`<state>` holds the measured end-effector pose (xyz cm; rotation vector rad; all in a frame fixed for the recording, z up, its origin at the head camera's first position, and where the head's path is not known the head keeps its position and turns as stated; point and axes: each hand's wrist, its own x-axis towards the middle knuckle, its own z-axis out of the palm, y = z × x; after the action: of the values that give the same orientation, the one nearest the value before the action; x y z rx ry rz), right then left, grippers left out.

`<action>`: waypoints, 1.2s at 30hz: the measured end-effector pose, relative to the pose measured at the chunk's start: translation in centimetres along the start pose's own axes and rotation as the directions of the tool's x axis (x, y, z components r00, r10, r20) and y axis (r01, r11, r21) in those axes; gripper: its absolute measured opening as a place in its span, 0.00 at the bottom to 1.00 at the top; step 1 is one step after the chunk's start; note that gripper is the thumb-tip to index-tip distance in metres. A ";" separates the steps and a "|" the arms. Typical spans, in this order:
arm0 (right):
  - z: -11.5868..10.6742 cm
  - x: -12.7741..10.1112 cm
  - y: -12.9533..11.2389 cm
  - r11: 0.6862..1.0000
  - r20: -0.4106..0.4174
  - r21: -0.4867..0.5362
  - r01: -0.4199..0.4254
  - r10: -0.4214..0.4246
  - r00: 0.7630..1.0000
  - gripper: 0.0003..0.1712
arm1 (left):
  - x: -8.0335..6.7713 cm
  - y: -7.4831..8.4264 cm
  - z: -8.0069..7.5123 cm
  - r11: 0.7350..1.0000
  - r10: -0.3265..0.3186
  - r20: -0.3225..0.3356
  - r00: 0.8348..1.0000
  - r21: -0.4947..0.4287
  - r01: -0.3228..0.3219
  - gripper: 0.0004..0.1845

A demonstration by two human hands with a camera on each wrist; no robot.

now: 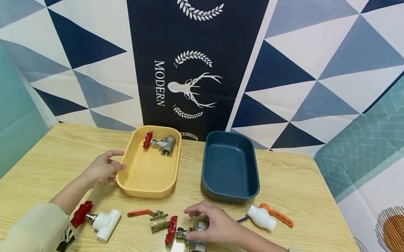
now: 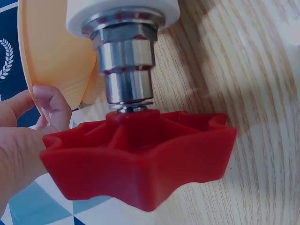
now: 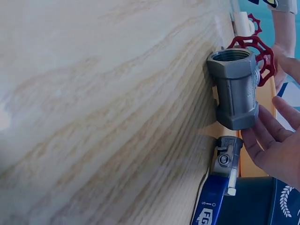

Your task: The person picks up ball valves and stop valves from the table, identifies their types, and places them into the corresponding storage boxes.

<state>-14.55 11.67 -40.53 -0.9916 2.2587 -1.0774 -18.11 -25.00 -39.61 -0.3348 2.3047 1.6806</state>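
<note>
My left hand pinches the left rim of the yellow tray, thumb and fingers on either side of it in the left wrist view. Inside that tray lies a steel gate valve with a red handwheel. My right hand is over a second steel gate valve on the table, its fingers spread and partly hiding the body. The fingertips reach the valve's side, but no firm grip shows. Close by lies a steel ball valve with a blue lever, mostly covered by the right hand in the head view.
A dark blue tray stands right of the yellow one. A brass ball valve with an orange-red lever lies front centre. A white valve with a red handwheel is near the left sleeve. Right lies a white valve with an orange lever.
</note>
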 end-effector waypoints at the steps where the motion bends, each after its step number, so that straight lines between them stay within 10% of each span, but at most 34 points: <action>1: 0.1 0.0 0.0 1.000 0.002 -0.002 0.004 -0.004 1.000 0.31 | 0.0 0.0 0.0 1.000 -0.001 -0.001 1.000 -0.001 0.001 0.33; 36: 2.5 -0.3 -0.3 0.949 0.050 -0.312 0.036 -0.022 0.999 0.36 | 0.2 0.0 -0.2 1.000 -0.003 0.012 1.000 -0.004 0.003 0.32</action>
<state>-12.57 10.58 -41.74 -1.1628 2.4321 -0.7093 -18.31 -25.22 -39.64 -0.3275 2.2914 1.6811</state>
